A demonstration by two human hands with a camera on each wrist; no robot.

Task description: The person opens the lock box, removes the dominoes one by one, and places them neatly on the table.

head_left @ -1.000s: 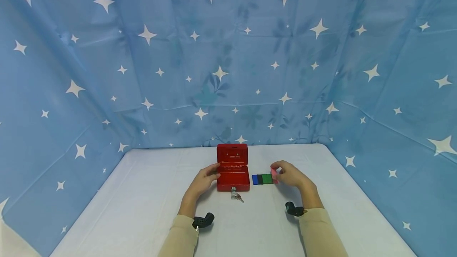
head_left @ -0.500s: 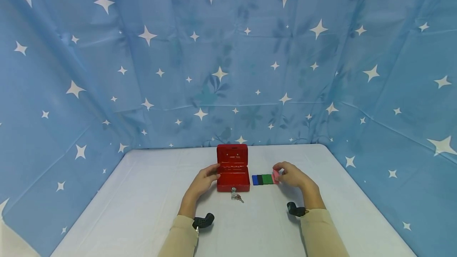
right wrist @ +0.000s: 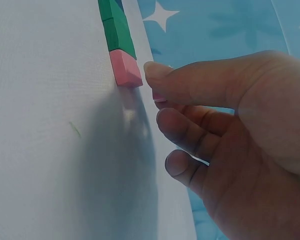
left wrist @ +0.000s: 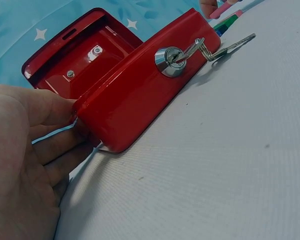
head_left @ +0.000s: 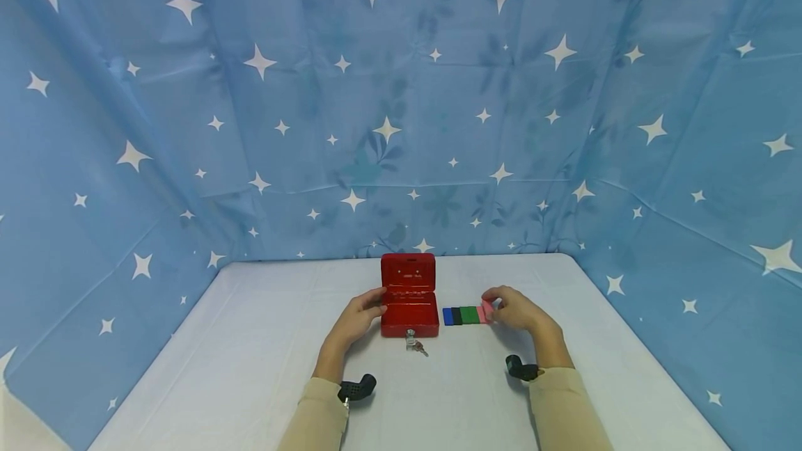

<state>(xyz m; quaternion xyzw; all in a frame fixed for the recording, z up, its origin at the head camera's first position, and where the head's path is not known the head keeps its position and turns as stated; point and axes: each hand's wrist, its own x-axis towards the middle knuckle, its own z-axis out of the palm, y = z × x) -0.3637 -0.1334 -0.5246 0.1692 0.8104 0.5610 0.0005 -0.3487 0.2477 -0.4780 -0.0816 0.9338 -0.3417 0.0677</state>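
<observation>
A red cash box [head_left: 410, 329] stands on the table with its lid [head_left: 408, 272] raised. My left hand [head_left: 354, 317] rests against the box's left wall with thumb and fingertips. In the left wrist view a key with a second key [left wrist: 235, 47] on its ring sits in the round lock [left wrist: 170, 62] at the front. Right of the box lies a row of small blocks: blue [head_left: 447, 317], black [head_left: 457, 316], green [head_left: 468, 315] and pink [head_left: 481, 315]. At the row's right end my right hand [head_left: 515, 308] pinches another pink block [right wrist: 160, 97], mostly hidden by the thumb.
The white table [head_left: 250, 367] reaches back to a blue curtain [head_left: 301, 159] with white stars, which also hangs at both sides. A dark wrist camera [head_left: 357, 388] juts inward from the left wrist, and another camera [head_left: 520, 367] from the right.
My right hand has shifted slightly right with the pink block, uncovering more of the pink block at the row's end. The left hand and the box have stayed in place.
</observation>
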